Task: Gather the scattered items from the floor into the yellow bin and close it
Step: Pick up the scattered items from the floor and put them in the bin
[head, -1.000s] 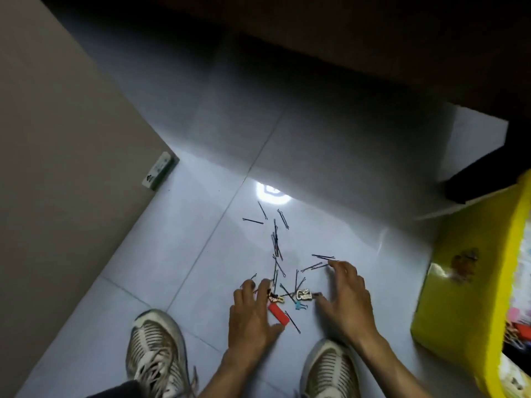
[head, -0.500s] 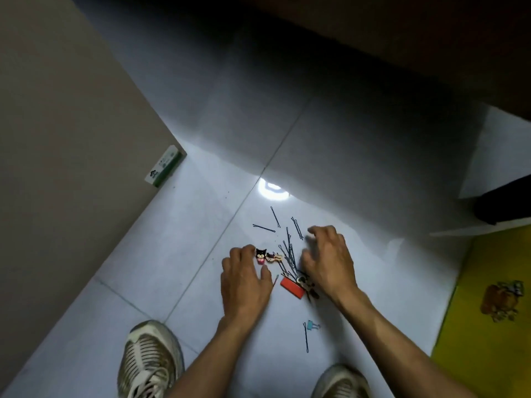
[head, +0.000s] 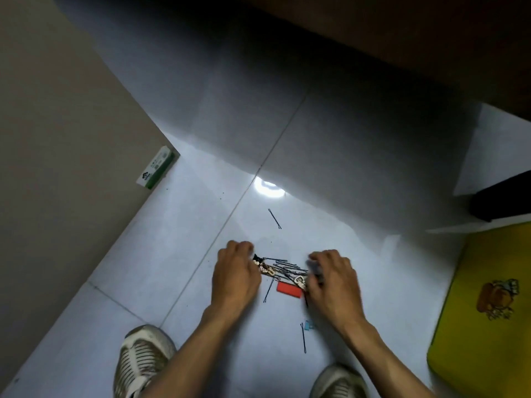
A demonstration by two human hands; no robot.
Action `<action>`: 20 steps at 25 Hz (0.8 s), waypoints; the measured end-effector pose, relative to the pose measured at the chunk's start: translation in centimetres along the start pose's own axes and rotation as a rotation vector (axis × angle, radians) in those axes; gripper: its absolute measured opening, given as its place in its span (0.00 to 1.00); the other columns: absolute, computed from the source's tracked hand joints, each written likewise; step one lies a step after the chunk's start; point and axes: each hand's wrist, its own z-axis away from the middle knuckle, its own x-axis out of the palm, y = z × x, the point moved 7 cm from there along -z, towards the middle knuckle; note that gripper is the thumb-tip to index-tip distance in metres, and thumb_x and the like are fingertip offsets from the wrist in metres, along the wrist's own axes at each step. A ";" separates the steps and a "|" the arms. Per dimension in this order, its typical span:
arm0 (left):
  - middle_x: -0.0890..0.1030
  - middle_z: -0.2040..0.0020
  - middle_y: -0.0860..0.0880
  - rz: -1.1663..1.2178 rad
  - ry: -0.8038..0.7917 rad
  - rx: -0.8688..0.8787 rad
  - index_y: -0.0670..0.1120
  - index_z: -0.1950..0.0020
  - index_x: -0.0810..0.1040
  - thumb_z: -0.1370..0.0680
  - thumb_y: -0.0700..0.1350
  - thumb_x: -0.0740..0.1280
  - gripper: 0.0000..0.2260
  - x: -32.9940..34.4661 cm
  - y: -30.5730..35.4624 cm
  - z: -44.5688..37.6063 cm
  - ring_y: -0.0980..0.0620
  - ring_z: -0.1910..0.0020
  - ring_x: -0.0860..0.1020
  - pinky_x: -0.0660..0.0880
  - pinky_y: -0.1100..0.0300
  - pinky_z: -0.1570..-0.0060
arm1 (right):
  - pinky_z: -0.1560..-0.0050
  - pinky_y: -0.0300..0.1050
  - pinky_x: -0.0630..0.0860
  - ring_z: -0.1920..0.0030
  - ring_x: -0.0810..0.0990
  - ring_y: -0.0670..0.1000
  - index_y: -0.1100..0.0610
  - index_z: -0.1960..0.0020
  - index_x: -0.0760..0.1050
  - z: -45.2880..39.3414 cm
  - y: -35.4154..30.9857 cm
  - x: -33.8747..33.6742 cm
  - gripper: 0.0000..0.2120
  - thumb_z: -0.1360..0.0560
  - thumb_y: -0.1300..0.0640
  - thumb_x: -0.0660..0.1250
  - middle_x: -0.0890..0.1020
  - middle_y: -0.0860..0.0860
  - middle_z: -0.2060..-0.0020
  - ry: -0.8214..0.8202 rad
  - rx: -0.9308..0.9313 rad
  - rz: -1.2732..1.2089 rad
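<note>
Bare skin, no gloves: left hand [head: 235, 275] and right hand [head: 333, 280] lie palm-down on the tiled floor [head: 172, 254], fingers curled, flanking a small heap of black hairpins [head: 284, 265]. Whether either hand grips anything cannot be told; the fingertips are hidden and the right hand is blurred.

Between the hands, besides the pins: decorated clips [head: 265, 267] touching the left hand, another patterned clip [head: 300, 281] against the right hand, and a red flat piece [head: 289, 290] just near of the heap.

Outliers: one pin [head: 274, 218] lies far of the hands, well apart; a second pin [head: 303, 337] and a small blue clip [head: 308, 325] lie near, beside the right forearm.

Yellow bin [head: 485, 308] stands at the right edge; its opening is not visible.

Risks, as judged:
- Thin pins on glossy tile likely slip under fingers when scooped.
- Outliers may be missed.
- Carrying a loose handful right could shed pins.
</note>
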 end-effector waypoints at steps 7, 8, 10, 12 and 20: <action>0.68 0.37 0.45 0.564 -0.111 -0.473 0.49 0.30 0.71 0.20 0.42 0.60 0.18 4.8 2.2 3.6 0.45 0.33 0.70 0.63 0.55 0.30 | 0.32 0.46 0.66 0.35 0.72 0.55 0.57 0.30 0.69 3.3 -0.8 3.1 0.20 0.22 0.57 0.64 0.70 0.55 0.36 -0.082 0.408 -0.443; 0.68 0.36 0.45 0.575 -0.125 -0.506 0.51 0.30 0.71 0.19 0.44 0.59 0.17 5.3 2.8 3.6 0.45 0.33 0.69 0.62 0.54 0.30 | 0.32 0.48 0.66 0.36 0.72 0.54 0.57 0.30 0.68 2.8 -1.8 3.4 0.19 0.21 0.57 0.62 0.70 0.54 0.36 -0.086 0.407 -0.499; 0.68 0.35 0.47 0.542 -0.169 -0.546 0.54 0.32 0.71 0.18 0.47 0.56 0.15 5.6 3.3 3.4 0.45 0.34 0.68 0.61 0.53 0.29 | 0.34 0.47 0.68 0.38 0.73 0.53 0.55 0.33 0.70 1.9 -2.9 3.8 0.15 0.19 0.56 0.59 0.71 0.52 0.38 -0.095 0.416 -0.536; 0.68 0.37 0.49 0.547 -0.186 -0.549 0.55 0.35 0.72 0.18 0.47 0.55 0.13 5.8 3.0 3.0 0.47 0.35 0.69 0.62 0.52 0.30 | 0.39 0.43 0.69 0.41 0.73 0.50 0.53 0.38 0.72 1.4 -3.5 4.3 0.11 0.18 0.53 0.58 0.72 0.50 0.41 -0.125 0.403 -0.521; 0.81 0.44 0.50 0.906 -0.090 -0.537 0.49 0.40 0.75 0.17 0.39 0.57 0.11 4.6 3.5 2.9 0.60 0.49 0.79 0.73 0.73 0.56 | 0.48 0.43 0.76 0.49 0.80 0.52 0.57 0.47 0.75 1.2 -5.0 4.4 0.10 0.17 0.59 0.56 0.82 0.54 0.51 -0.054 0.513 -0.891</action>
